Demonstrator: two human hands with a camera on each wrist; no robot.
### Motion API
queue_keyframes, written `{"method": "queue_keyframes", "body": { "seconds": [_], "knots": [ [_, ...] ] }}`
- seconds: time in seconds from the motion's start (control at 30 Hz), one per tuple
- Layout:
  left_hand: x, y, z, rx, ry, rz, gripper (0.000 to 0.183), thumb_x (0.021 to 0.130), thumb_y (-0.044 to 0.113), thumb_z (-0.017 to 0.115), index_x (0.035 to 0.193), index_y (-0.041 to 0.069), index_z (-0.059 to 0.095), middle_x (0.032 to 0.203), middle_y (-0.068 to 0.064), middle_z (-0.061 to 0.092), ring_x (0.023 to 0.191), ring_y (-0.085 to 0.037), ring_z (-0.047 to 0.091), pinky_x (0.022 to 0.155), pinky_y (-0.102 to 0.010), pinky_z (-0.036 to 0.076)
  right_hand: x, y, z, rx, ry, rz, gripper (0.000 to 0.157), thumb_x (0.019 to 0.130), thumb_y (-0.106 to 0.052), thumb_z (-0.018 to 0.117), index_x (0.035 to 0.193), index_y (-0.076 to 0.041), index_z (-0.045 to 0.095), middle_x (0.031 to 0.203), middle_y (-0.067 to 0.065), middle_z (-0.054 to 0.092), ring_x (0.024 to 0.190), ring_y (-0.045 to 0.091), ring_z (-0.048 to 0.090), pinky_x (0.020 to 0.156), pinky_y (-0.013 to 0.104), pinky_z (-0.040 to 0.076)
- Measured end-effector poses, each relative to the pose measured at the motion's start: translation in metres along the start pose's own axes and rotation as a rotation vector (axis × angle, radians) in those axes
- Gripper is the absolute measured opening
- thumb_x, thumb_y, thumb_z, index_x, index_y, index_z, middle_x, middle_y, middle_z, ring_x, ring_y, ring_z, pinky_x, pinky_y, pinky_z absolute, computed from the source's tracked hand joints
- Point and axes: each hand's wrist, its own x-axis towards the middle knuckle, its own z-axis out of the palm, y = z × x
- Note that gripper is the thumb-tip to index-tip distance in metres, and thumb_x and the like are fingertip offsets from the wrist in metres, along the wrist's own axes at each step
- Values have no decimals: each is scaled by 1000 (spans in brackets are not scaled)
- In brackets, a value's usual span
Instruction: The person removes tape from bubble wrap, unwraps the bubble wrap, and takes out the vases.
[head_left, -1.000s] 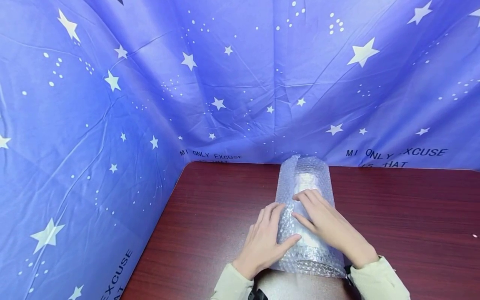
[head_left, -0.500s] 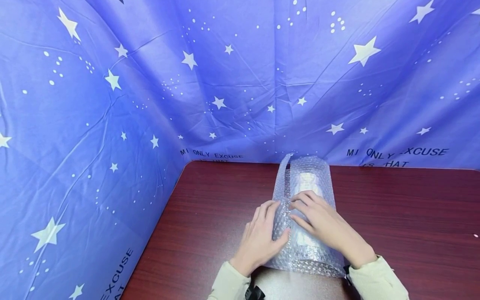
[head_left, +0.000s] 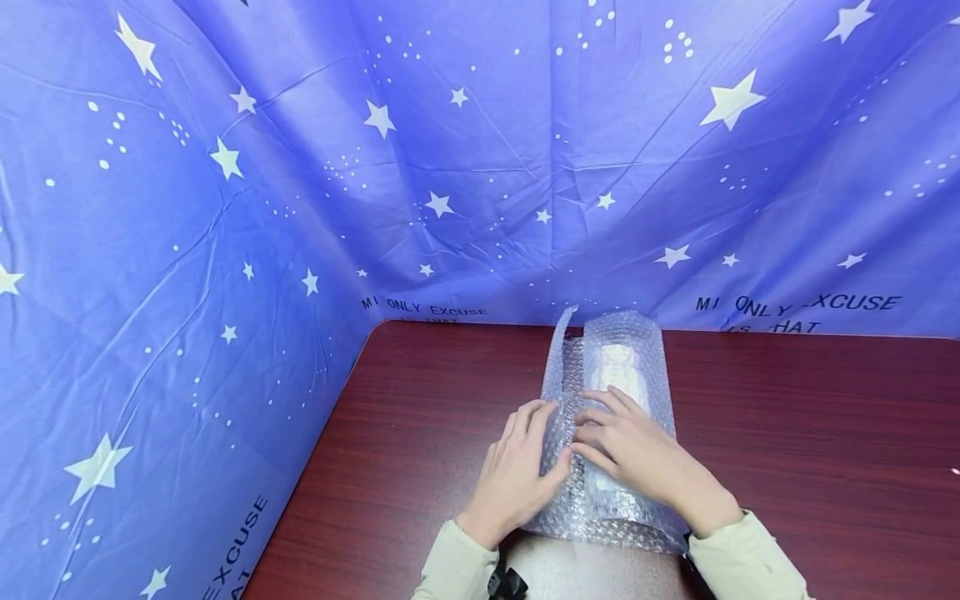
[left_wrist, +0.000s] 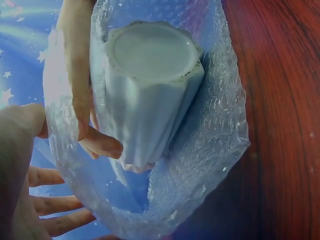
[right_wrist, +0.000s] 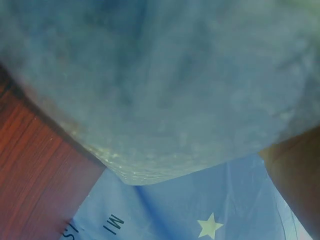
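A sheet of bubble wrap (head_left: 652,367) lies wrapped about a pale, fluted vase-like object (left_wrist: 145,95), whose flat round end and ribbed side show in the left wrist view. My left hand (head_left: 513,471) touches the raised left flap of the wrap, fingers extended and thumb spread. Over the wrapped object rests my right hand (head_left: 637,454), its fingers bent slightly toward the flap. In the left wrist view, the fingers of the right hand (left_wrist: 102,142) reach down beside the object. The right wrist view is mostly filled by blurred wrap (right_wrist: 160,100).
A dark red wood-grain table (head_left: 810,442) lies under the wrap. Blue cloth with white stars (head_left: 480,150) hangs along the back and left sides. The wrap's far end reaches the table's back edge.
The left flap of the wrap has come away leftward, and a gap between it and the covered object has widened. My left hand has shifted slightly left; the right hand's fingers moved slightly left and down.
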Motion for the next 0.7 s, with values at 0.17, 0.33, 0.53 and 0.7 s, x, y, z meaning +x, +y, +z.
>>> {"method": "queue_keyframes", "body": {
  "seconds": [0.17, 0.33, 0.53, 0.7],
  "knots": [
    [0, -1, -1, -1, -11, -6, 58, 97, 47, 50, 149, 23, 40, 146, 2, 46, 119, -18, 56, 72, -36, 55, 0, 0, 1, -11, 15, -17, 19, 94, -33, 64, 86, -19, 74, 105, 2, 67, 124, 35, 52, 111, 62, 31],
    [0, -1, -1, -5, -18, -14, 59, 98, 48, 49, 150, 23, 39, 146, 2, 46, 120, -18, 56, 74, -36, 55, 0, 1, 2, -15, 68, -47, 20, 92, -35, 63, 82, -19, 67, 105, 3, 63, 118, 31, 52, 108, 54, 36],
    [0, 0, 1, 1, -21, -19, 58, 98, 49, 48, 150, 23, 39, 146, 3, 46, 123, -17, 54, 75, -38, 56, -1, 1, 0, -7, 105, -52, 22, 95, -37, 60, 82, -19, 61, 108, 5, 61, 115, 28, 50, 104, 48, 41],
    [0, -1, 0, 2, -19, -21, 58, 98, 46, 49, 150, 23, 39, 146, 3, 46, 121, -17, 55, 76, -37, 55, -4, 0, -5, -6, 123, -33, 19, 93, -32, 63, 81, -17, 59, 112, 7, 61, 115, 28, 50, 101, 48, 44]
  ]
}}
